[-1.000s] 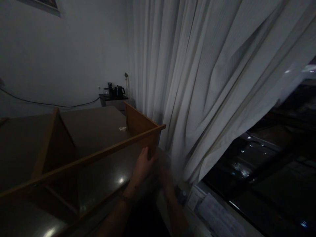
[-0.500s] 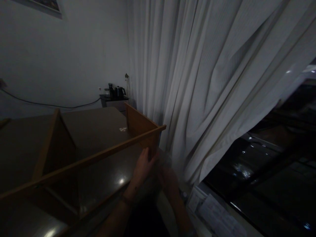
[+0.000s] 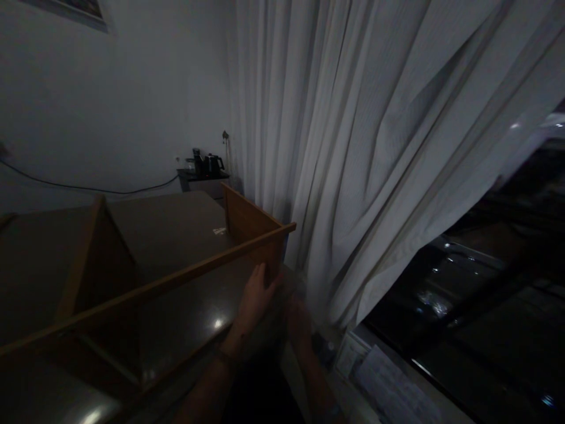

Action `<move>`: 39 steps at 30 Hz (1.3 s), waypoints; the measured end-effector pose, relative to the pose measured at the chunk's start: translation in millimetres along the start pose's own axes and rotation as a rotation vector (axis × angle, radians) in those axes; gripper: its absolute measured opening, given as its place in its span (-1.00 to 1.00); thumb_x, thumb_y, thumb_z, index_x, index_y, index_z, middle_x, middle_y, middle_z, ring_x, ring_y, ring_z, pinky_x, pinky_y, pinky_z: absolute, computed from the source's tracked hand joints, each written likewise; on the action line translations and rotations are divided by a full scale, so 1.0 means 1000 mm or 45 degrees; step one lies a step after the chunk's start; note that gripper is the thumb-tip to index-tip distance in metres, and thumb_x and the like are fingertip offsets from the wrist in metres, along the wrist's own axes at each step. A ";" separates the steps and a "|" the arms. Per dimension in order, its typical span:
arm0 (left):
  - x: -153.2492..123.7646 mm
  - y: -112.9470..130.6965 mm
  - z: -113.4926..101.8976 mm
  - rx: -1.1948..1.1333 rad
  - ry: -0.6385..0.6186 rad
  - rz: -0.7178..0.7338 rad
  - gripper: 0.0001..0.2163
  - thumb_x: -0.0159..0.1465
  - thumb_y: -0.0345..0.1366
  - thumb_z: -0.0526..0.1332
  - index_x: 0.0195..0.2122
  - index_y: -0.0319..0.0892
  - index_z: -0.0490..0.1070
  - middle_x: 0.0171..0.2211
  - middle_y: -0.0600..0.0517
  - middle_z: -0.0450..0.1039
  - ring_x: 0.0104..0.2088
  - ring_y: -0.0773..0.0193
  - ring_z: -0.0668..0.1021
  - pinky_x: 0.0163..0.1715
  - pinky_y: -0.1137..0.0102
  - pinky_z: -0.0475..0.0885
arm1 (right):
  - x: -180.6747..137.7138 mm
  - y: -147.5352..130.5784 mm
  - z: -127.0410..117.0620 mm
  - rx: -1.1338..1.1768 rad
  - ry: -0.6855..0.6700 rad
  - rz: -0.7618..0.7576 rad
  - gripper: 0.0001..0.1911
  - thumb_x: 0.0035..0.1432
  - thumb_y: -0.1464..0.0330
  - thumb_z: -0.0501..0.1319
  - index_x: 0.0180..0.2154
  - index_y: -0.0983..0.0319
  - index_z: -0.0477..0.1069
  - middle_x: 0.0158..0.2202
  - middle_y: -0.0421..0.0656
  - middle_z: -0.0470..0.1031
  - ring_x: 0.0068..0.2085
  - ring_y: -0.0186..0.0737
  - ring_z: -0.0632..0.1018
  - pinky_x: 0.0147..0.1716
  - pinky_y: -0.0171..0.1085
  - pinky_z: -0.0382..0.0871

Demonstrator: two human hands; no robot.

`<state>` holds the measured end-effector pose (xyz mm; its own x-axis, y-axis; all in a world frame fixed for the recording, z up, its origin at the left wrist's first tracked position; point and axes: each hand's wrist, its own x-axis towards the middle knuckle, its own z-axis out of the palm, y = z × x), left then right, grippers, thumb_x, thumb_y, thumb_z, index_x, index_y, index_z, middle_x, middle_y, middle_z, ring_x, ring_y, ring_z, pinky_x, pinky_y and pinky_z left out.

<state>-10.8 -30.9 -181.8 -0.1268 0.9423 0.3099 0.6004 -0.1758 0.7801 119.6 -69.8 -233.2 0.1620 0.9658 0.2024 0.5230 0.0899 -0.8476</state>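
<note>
The room is dim. My left hand [image 3: 256, 297] rests against the lower end panel of a wooden shelf frame [image 3: 176, 274] that stands on a dark glossy desk [image 3: 189, 318]; its fingers lie flat on the wood. Just to its right and lower, my right hand [image 3: 298, 321] hangs beside the desk's corner, dark and smeared, so its fingers cannot be made out. A long white curtain [image 3: 375, 165] falls right behind both hands.
A small side table with a black kettle [image 3: 214, 162] stands at the far wall. A cable [image 3: 88, 188] runs along that wall. White papers [image 3: 379, 386] lie on a ledge at lower right, under a dark window [image 3: 485, 282].
The right hand has shifted slightly beside the desk's corner. The left hand stays on the shelf's end panel.
</note>
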 end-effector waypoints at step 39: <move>0.000 -0.003 0.000 -0.003 0.028 0.046 -0.49 0.25 0.04 0.12 0.12 -0.18 0.25 0.10 -0.18 0.34 0.13 0.02 0.41 0.12 0.16 0.31 | -0.007 -0.010 -0.021 -0.549 -0.012 -0.291 -0.53 0.39 0.19 -0.16 -0.28 0.22 0.45 -0.41 -0.08 0.55 -0.39 -0.24 0.53 -0.40 -0.35 0.21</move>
<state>-12.6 -29.9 -184.6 -0.1222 0.9287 0.3500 0.6033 -0.2105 0.7692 130.8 -82.9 -215.7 -0.0040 0.9355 0.3534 0.8435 0.1930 -0.5012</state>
